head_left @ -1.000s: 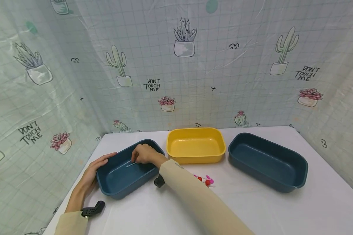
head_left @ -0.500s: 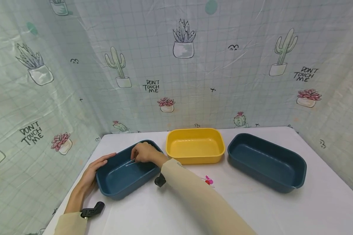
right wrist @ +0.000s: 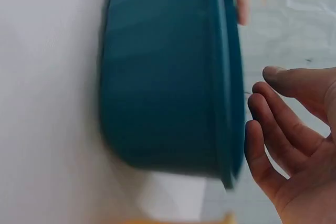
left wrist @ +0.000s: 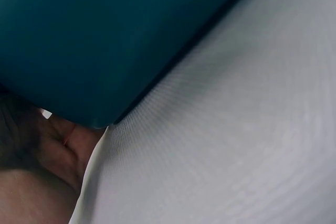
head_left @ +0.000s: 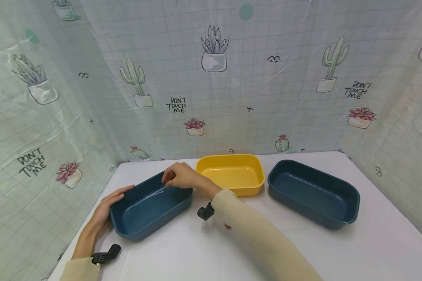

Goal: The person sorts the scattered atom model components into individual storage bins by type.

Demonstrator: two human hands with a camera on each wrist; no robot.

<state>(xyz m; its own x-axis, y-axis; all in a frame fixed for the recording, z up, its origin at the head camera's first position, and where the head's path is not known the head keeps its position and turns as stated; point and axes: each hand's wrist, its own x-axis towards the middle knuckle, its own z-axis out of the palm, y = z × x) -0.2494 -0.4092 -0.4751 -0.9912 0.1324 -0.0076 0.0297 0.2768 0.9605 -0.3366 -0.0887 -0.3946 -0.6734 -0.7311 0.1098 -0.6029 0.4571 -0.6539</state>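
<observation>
A dark blue plastic bin (head_left: 151, 222) sits at the left of the table. My left hand (head_left: 105, 207) rests against its left end with the fingers extended; the left wrist view shows that hand (left wrist: 60, 153) beside the bin's wall (left wrist: 105, 40). Above the bin's far right end is my right hand (head_left: 181, 175), palm down with bent, loose fingers. In the right wrist view, thumb and fingertips of this hand (right wrist: 294, 140) stand apart beside the rim, nothing visible between them. A thin pale stick (head_left: 157, 194) lies on the bin's floor.
A yellow bin (head_left: 244, 191) stands at the back middle, close to my right forearm. Another dark blue bin (head_left: 313, 210) is angled at the right. Beneath my right sleeve a small red item (head_left: 227, 226) peeks out on the white table. A patterned curtain (head_left: 249, 89) encloses the back and sides.
My right hand has risen from inside the left bin and shifted right, leaving the thin stick. The sleeve now covers most of the small red and pink items. The left hand stays at the bin.
</observation>
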